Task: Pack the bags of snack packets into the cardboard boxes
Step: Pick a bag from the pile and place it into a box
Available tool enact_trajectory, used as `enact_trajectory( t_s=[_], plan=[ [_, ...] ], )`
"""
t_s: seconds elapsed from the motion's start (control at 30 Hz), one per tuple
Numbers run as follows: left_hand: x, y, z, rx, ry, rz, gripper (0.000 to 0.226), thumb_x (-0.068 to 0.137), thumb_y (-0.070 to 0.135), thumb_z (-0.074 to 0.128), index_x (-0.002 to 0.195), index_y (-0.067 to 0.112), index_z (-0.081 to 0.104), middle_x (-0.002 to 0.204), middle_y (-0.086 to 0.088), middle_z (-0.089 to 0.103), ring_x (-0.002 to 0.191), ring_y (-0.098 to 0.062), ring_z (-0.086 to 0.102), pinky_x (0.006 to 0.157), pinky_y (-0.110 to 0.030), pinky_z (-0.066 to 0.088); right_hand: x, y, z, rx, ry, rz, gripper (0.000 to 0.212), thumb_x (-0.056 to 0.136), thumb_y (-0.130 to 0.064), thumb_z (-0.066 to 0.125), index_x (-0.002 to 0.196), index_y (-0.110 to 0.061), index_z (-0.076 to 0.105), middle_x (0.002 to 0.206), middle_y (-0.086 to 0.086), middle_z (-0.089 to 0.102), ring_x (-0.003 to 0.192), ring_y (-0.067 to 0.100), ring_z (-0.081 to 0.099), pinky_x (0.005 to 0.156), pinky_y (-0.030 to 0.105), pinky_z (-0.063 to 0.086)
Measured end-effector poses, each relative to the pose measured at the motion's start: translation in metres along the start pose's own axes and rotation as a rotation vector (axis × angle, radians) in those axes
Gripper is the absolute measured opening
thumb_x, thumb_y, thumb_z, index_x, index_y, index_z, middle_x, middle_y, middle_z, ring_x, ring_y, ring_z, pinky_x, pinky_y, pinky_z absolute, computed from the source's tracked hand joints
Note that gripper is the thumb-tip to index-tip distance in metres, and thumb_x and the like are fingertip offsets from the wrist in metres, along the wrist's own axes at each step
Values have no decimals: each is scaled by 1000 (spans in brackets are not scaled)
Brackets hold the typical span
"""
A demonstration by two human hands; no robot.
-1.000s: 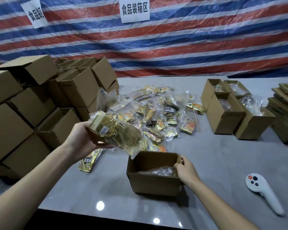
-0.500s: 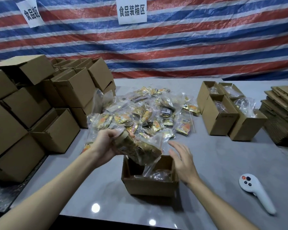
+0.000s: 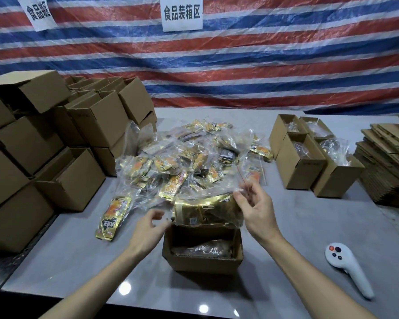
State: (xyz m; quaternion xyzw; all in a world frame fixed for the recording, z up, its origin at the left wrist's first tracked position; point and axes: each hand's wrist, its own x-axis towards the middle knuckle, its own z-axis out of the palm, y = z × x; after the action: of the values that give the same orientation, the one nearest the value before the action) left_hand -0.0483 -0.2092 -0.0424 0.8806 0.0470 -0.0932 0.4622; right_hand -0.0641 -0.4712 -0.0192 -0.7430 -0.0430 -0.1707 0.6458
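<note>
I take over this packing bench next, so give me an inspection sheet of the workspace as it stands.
Surface: grey table, glossy.
Job's things: open box near the front edge, a clear bag inside; gold bag on its far rim; bag pile behind; four filled boxes at right.
Clutter: loose packet; white controller.
Grippers: left hand beside the gold bag; right hand pinching its plastic.
Cables: nothing seen.
Surroundings: stacked boxes left, flat cardboard right, striped tarp.

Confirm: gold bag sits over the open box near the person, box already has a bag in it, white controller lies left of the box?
One slip: the head view shows the white controller lying on the table to the right of the open box, not the left. The gold bag does sit over the box, and a bag is already inside.
</note>
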Motion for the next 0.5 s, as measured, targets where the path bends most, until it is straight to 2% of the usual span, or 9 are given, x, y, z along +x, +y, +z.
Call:
enact_trajectory(
  t_s=[0.1, 0.2, 0.27, 0.33, 0.43, 0.5],
  plan=[
    [-4, -2, 5, 51, -115, -55, 11, 96, 17, 58, 104, 14, 64, 99, -6, 69, 87, -28, 70, 69, -45, 61, 4, -4, -5, -110, -104, -24, 21, 93, -6, 63, 83, -20, 52, 74, -2, 49, 72, 17, 51, 67, 27, 44],
    [0, 1, 7, 22, -124, -56, 14, 100, 14, 52, 105, 13, 65, 90, -12, 70, 67, -27, 71, 52, -41, 60, 4, -5, -3, -294, -246, -30, 21, 91, -7, 61, 83, -25, 51, 75, -12, 55, 74, 7, 55, 69, 26, 46],
    [3, 2, 7, 20, -128, -44, 16, 99, 12, 51, 101, 10, 66, 85, -16, 70, 59, -26, 69, 50, -41, 59, 2, -1, 3, -520, -231, -66, 26, 89, -7, 57, 85, -31, 47, 73, -15, 57, 72, 8, 56, 66, 34, 47],
    [5, -1, 8, 1, -135, -46, 16, 100, 11, 52, 98, 8, 68, 82, -20, 71, 58, -32, 69, 51, -44, 60, -2, 3, 11, -652, -163, -95, 23, 89, -6, 56, 87, -28, 48, 75, -9, 61, 71, 16, 58, 62, 38, 48],
    [10, -5, 6, -36, -137, -75, 17, 101, 12, 53, 100, 12, 70, 80, -19, 73, 61, -39, 70, 49, -43, 59, -5, 3, 28, -687, -100, -134, 15, 88, -2, 53, 92, -17, 57, 80, 1, 63, 74, 24, 58, 61, 42, 49],
    [12, -4, 5, -46, -143, -88, 18, 101, 12, 54, 101, 16, 71, 80, -18, 74, 60, -37, 70, 48, -40, 59, -6, 1, 38, -704, -159, -156, 14, 88, -6, 54, 94, -16, 61, 89, 0, 64, 82, 23, 58, 69, 41, 50]
  ],
)
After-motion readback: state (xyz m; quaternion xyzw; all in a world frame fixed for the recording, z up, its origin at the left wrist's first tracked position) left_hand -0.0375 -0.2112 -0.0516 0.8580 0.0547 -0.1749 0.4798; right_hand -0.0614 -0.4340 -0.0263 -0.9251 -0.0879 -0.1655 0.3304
